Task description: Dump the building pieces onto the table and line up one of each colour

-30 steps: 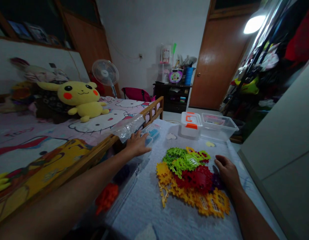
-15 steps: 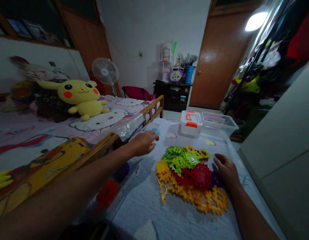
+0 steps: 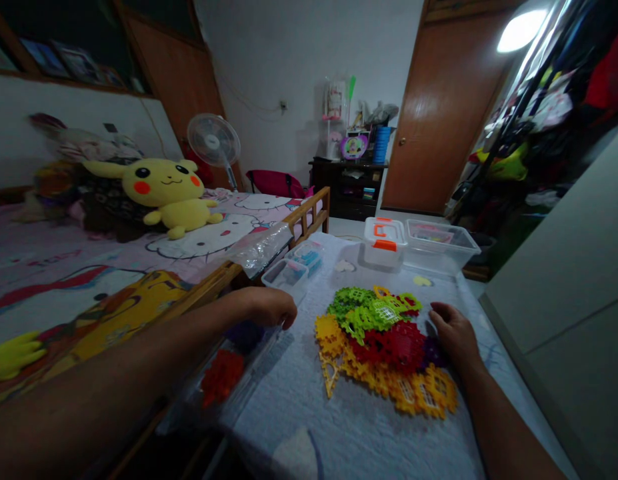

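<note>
My left hand (image 3: 275,309) is closed, fingers curled downward above the far end of a long clear plastic box (image 3: 253,373); whatever they grip, if anything, is hidden. Red-orange pieces (image 3: 223,377) and purple pieces (image 3: 243,337) lie in that box. On the table is a pile of plastic building pieces with notched edges: green (image 3: 371,313), red (image 3: 399,347), yellow (image 3: 379,380) and purple (image 3: 433,352). My right hand (image 3: 453,333) rests open at the right side of the pile, its fingers loosely bent beside the purple pieces.
Two small clear boxes (image 3: 286,272) stand at the table's left edge. Behind the pile are a lidded box with orange clips (image 3: 383,243) and an uncovered clear bin (image 3: 441,247). A wooden bed rail (image 3: 209,290) borders the left; a white cabinet (image 3: 563,293) stands right.
My left hand has moved down and left, from beside the small clear boxes to the long box, and its fingers have curled in. My right hand stays by the pile.
</note>
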Action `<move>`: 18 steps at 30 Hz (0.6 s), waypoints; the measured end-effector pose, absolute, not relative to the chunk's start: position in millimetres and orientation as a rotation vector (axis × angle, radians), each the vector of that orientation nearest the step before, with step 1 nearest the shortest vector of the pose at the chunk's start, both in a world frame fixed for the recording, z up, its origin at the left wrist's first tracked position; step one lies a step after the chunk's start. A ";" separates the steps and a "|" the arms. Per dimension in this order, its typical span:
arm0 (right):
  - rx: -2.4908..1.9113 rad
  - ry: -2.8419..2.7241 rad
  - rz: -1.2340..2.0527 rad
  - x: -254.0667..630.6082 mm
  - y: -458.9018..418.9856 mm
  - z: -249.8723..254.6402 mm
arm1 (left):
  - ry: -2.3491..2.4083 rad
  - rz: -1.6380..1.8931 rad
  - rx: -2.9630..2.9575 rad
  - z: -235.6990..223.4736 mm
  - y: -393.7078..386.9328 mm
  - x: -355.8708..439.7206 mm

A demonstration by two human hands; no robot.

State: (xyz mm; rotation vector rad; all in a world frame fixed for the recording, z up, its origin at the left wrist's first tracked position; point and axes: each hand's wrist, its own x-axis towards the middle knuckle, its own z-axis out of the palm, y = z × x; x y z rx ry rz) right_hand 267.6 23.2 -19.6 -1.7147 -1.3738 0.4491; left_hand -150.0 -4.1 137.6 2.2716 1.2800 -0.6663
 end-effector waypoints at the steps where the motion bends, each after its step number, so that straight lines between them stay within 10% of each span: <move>1: -1.715 -1.372 0.446 267.6 23.6 -20.3 | 1.265 -0.663 2.274 136.3 -3.4 -149.9; 18: -1.687 -1.391 0.451 270.2 27.0 -27.4 | 1.070 -0.202 2.160 110.6 27.1 -98.3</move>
